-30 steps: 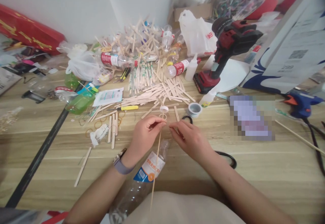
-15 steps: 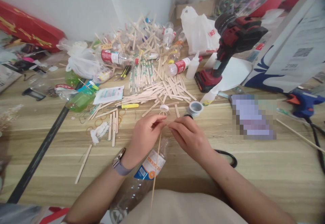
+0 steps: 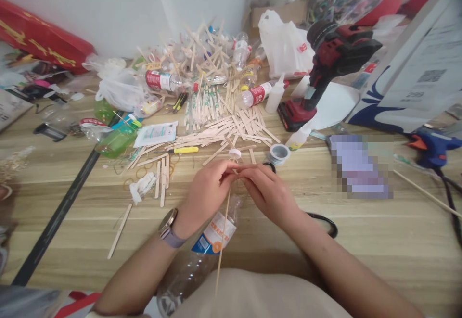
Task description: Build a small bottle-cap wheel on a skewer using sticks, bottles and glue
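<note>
My left hand [image 3: 211, 185] is closed in a pinch around a thin wooden stick [image 3: 224, 231], which slants down towards my lap. A small pale pink-white bottle cap [image 3: 234, 153] shows just beyond the fingertips, by the stick's upper end; how they join is hidden. My right hand [image 3: 269, 190] is closed too, its fingertips meeting the left ones by the stick. What it pinches is too small and covered to make out. Under my left wrist lies a clear plastic bottle [image 3: 212, 236] with a white, blue and orange label, tilted against my body.
Flat wooden sticks [image 3: 245, 125], a yellow-handled tool [image 3: 186, 150] and a roll of grey tape [image 3: 279, 153] lie beyond my hands. A red-black power drill [image 3: 317, 77], blurred-out phone [image 3: 361, 166] and blue glue gun [image 3: 433, 147] are on the right. Green bottle [image 3: 117, 140] at left.
My right fingertips have moved left and up, closing the small gap to my left hand. The stick and bottle have stayed nearly in place.
</note>
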Available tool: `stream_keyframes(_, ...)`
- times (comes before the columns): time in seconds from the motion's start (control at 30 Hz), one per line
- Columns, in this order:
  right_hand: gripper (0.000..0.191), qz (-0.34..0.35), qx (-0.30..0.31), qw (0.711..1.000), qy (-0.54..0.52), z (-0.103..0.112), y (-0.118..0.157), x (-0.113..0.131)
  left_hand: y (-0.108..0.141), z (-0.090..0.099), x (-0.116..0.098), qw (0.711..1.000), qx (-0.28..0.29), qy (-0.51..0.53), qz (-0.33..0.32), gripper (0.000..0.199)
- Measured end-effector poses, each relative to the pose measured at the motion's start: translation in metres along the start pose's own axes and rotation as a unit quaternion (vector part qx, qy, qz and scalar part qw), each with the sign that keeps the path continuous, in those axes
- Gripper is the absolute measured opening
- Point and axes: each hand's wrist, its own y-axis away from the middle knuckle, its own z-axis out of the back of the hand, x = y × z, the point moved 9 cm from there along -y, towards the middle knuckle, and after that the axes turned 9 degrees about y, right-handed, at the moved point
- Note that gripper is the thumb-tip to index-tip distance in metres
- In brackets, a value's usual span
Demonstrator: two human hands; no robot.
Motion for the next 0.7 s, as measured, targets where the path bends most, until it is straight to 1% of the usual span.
stream_keyframes(0.17, 0.013, -0.060, 0.007, 0.998, -0.004, -0.003, 0.000, -0.008, 0.001, -0.003, -0.010, 0.996, 0.018, -0.074, -0.049, 0.018)
stream_keyframes(0.37, 0.013, -0.094, 0.014, 0.995, -0.013, -0.005, 0.000, -0.012, 0.003, -0.001, -0.014, 0.994, 0.009, -0.083, -0.075, 0.013)
stream_keyframes(0.47, 0.012, -0.112, 0.006, 0.994, -0.018, -0.004, 0.001, -0.016, 0.003, 0.001, -0.010, 0.997, 0.009, -0.056, -0.060, 0.012)
stream_keyframes(0.6, 0.012, -0.142, -0.009, 0.990, -0.023, 0.003, 0.002, -0.020, 0.000, 0.005, 0.000, 1.000, -0.001, 0.001, -0.014, 0.011)
stream_keyframes(0.67, 0.009, -0.149, 0.005, 0.987, -0.053, 0.005, 0.001, -0.017, -0.002, 0.007, 0.006, 1.000, -0.006, 0.027, 0.012, 0.010)
stream_keyframes(0.7, 0.010, -0.152, 0.021, 0.984, -0.087, 0.003, 0.001, -0.015, -0.003, 0.008, 0.008, 0.999, -0.007, 0.041, 0.025, 0.010)
